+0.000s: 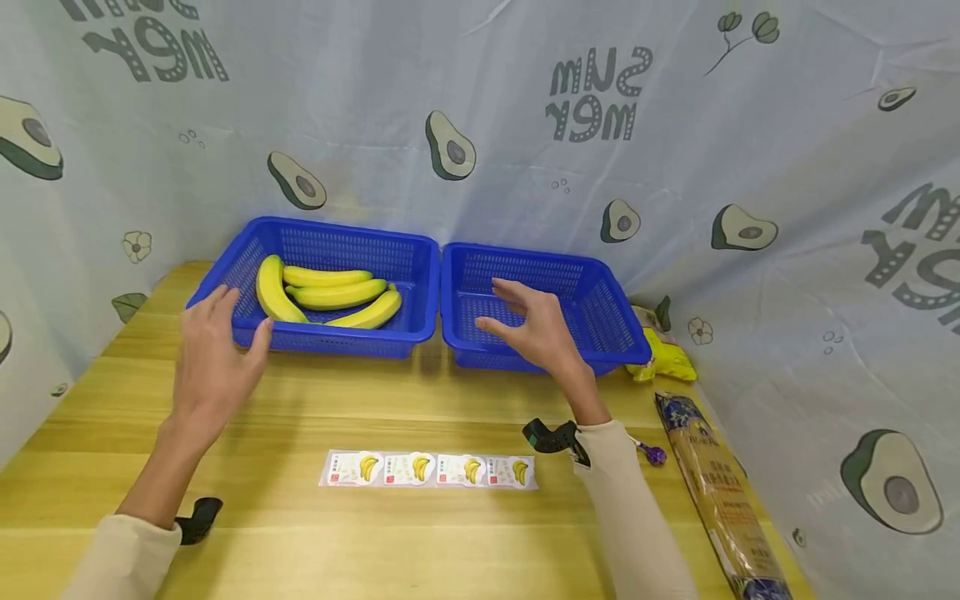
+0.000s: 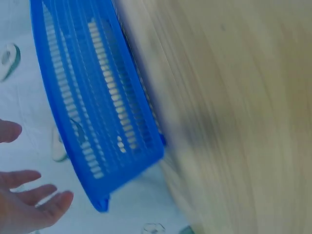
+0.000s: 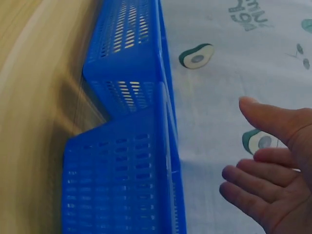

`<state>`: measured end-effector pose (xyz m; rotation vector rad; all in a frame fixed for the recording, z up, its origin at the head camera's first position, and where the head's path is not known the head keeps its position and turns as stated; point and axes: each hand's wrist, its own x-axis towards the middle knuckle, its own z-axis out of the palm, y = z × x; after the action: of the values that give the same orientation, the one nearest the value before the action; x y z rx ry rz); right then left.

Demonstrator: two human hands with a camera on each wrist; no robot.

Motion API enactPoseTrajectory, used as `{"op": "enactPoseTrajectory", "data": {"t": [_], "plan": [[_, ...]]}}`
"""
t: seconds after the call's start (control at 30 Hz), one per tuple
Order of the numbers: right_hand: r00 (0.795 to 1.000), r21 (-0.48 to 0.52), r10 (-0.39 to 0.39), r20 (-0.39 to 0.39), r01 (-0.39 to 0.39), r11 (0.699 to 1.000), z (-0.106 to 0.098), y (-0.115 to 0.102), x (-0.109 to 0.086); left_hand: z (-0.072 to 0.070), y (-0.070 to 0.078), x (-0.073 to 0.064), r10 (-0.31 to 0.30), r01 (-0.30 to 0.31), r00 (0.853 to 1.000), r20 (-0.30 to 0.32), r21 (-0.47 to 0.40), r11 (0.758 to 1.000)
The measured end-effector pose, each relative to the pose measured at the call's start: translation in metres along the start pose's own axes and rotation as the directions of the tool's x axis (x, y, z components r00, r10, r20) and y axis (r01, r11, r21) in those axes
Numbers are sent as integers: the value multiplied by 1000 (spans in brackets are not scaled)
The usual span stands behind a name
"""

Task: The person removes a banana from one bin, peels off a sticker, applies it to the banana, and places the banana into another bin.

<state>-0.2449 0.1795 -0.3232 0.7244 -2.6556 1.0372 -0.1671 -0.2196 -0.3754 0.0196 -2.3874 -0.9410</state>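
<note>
My left hand (image 1: 217,362) hovers by the front left corner of a blue basket (image 1: 345,337), thumb and fingers spread with nothing between them. Inside that basket lie several yellow bananas (image 1: 337,293), one of them leaning upright at the left. The right hand (image 1: 536,325) hangs over the front of a second blue basket (image 1: 615,300), fingers apart and holding nothing; no items show inside it. In the right wrist view the same hand (image 3: 278,165) has its thumb well away from its fingers. A strip of banana stickers (image 1: 427,470) lies flat on the table, between the forearms.
Right of the second basket sits a yellow packet (image 1: 667,357). A long plastic-wrapped package (image 1: 716,492) lies along the table's right edge, with a purple-wrapped lollipop (image 1: 654,454) beside it. Avocado-print cloth (image 1: 510,192) hangs behind and at both sides of the wooden table (image 1: 360,542).
</note>
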Motion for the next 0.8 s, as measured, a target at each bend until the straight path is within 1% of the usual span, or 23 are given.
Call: {"op": "enactPoseTrajectory", "data": {"t": [0.07, 0.1, 0.17, 0.27, 0.33, 0.4, 0.43, 0.5, 0.53, 0.57, 0.63, 0.67, 0.73, 0.77, 0.8], "plan": [[999, 11, -20, 32, 20, 1000, 0, 2, 9, -4, -9, 4, -38, 39, 999, -25, 23, 999], [998, 18, -27, 51, 26, 1000, 0, 3, 13, -6, -13, 6, -64, 65, 998, -27, 33, 997], [995, 42, -33, 90, 29, 999, 0, 2, 22, -9, -21, 10, -123, 123, 992, -15, 39, 992], [989, 89, -37, 147, 24, 996, 3, 2, 35, -13, -32, 15, -208, 208, 978, 19, 10, 978], [983, 127, -37, 181, 14, 992, 6, 1, 44, -15, -38, 17, -265, 266, 963, 38, -26, 964], [978, 162, -32, 205, -2, 987, 9, 1, 53, -18, -44, 20, -322, 325, 945, 57, -66, 943], [977, 183, -29, 213, -10, 983, 11, 0, 57, -20, -47, 21, -354, 359, 933, 68, -83, 930], [974, 212, -26, 226, -23, 977, 15, -2, 65, -22, -52, 24, -420, 431, 902, 100, -154, 889], [972, 229, -28, 233, -27, 973, 18, -3, 70, -23, -54, 26, -451, 466, 885, 116, -202, 861], [971, 241, -32, 238, -27, 970, 20, -4, 74, -24, -56, 28, -491, 510, 860, 139, -271, 817], [968, 258, -44, 248, -22, 966, 25, -8, 82, -26, -59, 32, -554, 572, 812, 182, -436, 695], [965, 263, -52, 255, -17, 965, 28, -10, 87, -26, -61, 33, -577, 586, 791, 205, -524, 618], [959, 270, -70, 273, -6, 963, 34, -14, 96, -28, -64, 35, -616, 606, 747, 250, -636, 478], [956, 268, -78, 281, 0, 963, 37, -17, 100, -29, -65, 36, -630, 610, 728, 271, -677, 413], [953, 268, -84, 291, 2, 963, 41, -19, 104, -30, -66, 36, -633, 604, 719, 286, -708, 366]]}}
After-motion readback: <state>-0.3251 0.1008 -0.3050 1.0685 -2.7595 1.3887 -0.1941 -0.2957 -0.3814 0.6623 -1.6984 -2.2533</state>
